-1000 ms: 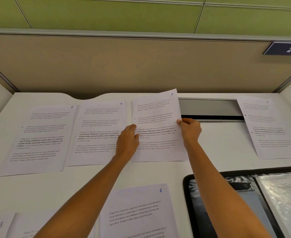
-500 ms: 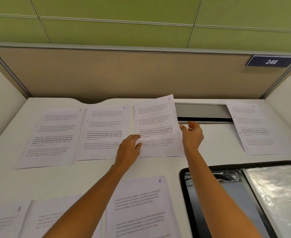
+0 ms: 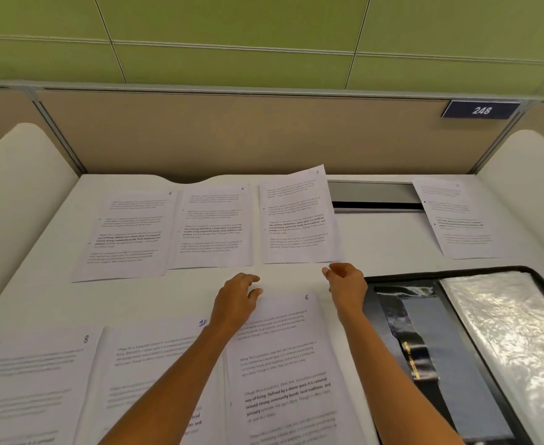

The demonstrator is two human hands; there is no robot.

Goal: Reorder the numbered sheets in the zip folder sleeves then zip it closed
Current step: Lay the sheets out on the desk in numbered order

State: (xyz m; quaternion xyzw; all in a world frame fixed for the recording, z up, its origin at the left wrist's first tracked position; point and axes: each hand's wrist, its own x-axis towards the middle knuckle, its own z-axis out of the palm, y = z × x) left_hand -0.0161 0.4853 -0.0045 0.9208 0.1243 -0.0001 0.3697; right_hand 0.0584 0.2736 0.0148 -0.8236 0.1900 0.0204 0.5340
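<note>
Numbered printed sheets lie spread on the white desk. Sheet 3 (image 3: 298, 220) lies at the back centre, its top right corner slightly lifted, with sheet 4 (image 3: 214, 226) and another sheet (image 3: 129, 234) to its left. A further sheet (image 3: 456, 216) lies at the back right. Near me lie sheet 6 (image 3: 283, 364), sheet 10 (image 3: 155, 374) and sheet 8 (image 3: 30, 387). The open black zip folder (image 3: 392, 279) with shiny clear sleeves (image 3: 508, 332) sits at the right. My left hand (image 3: 237, 298) hovers over sheet 6's top edge, fingers loosely curled, holding nothing. My right hand (image 3: 346, 284) hangs just below sheet 3, empty.
A beige partition (image 3: 264, 133) with a "248" plate (image 3: 480, 110) closes the back of the desk. A cable slot (image 3: 373, 200) runs along the back edge right of sheet 3. White side panels rise at both sides.
Both hands let go of sheet 3, which now lies on the desk, and drew back towards me. The camera tilted and pulled back, bringing sheets 8 and 10 into view.
</note>
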